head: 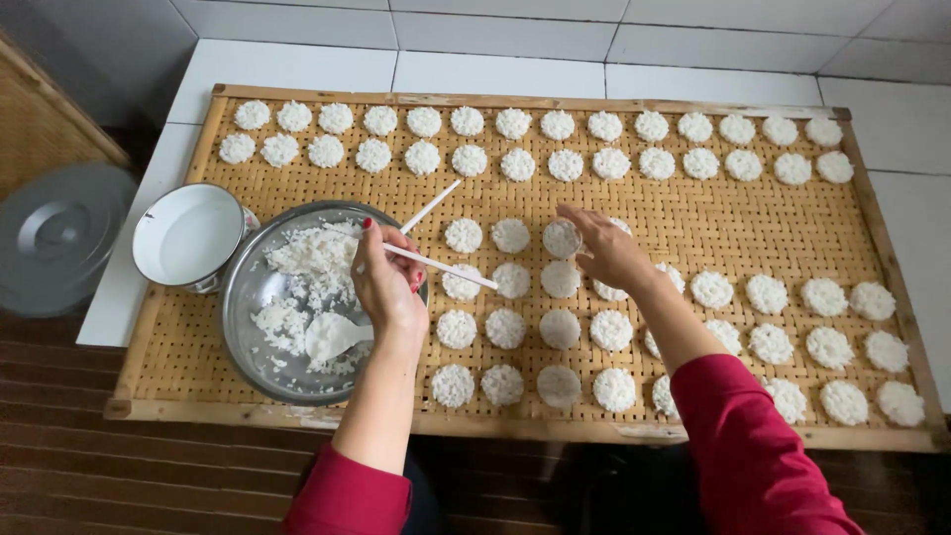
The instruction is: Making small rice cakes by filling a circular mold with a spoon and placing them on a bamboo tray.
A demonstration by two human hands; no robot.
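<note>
Left hand (388, 282) grips white chopsticks (436, 260) over the rice bowl (248, 297); right hand (606, 250), fingers loosely curled, touches a rice cake (561, 238).

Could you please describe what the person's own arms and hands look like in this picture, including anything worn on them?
Both arms wear red long sleeves pushed up toward the elbows, leaving the forearms bare. The left hand has red-painted fingernails, visible on the fingertips. The right hand is bare; its nails cannot be made out. No gloves, rings, watch or bracelets show on either hand or wrist.
</note>
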